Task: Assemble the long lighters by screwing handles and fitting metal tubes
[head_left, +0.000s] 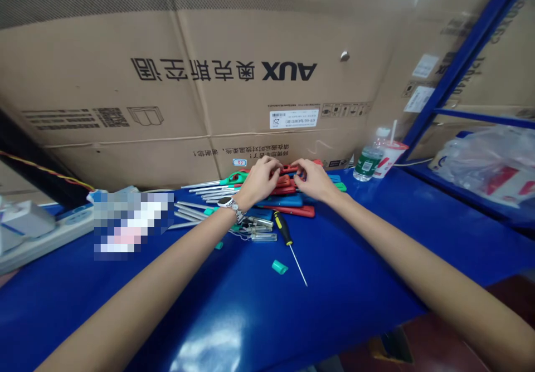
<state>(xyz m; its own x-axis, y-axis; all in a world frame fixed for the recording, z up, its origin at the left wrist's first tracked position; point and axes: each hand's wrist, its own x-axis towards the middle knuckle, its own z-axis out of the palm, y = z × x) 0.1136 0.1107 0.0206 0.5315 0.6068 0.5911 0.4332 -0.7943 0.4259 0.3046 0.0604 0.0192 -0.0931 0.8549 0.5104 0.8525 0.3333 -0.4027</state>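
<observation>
Red handles point(285, 182) lie between left hand point(262, 180) and right hand point(312, 181), lengthwise roughly from one to the other. Both curl; whether either grips, I cannot tell.

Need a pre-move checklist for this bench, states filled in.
1. Both hands in view: ok, left hand and right hand are at the red handles.
2. Firm grip on a handle: cannot tell, fingers hide the contact.
3. Screwdriver out of both hands: ok, lying on the table.
4. Loose bits put away: not ok, green piece lies beside the screwdriver.
5. Bottle upright: ok.
6. Left wrist bare: not ok, watch on.
</observation>
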